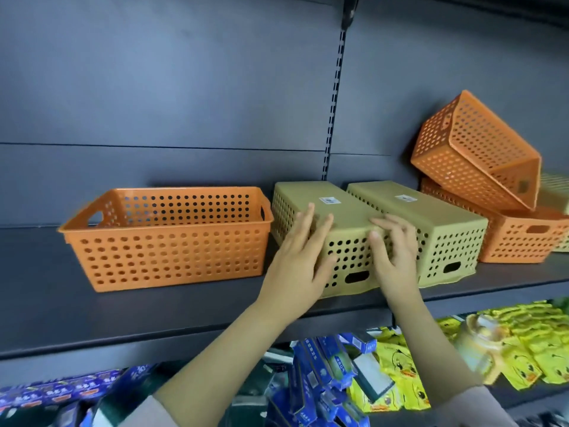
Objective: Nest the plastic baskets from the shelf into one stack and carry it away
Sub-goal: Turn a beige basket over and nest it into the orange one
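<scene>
An upright orange basket [166, 238] stands at the left of the dark shelf [46, 303]. Beside it lie two olive-green baskets upside down: the nearer one [345, 211] and a second one [437, 223] to its right. My left hand [303, 257] presses on the left front corner of the nearer green basket. My right hand [395, 251] clasps its right front corner, fingers in the gap between the two green baskets. Farther right, an orange basket [523, 235] stands upright with another orange basket [474, 152] tipped on top of it.
A grey back panel with a slotted upright [334, 112] rises behind the shelf. The lower shelf holds blue boxes [320, 380] and yellow duck packets [523, 343]. A pale basket [555, 189] peeks in at the far right edge.
</scene>
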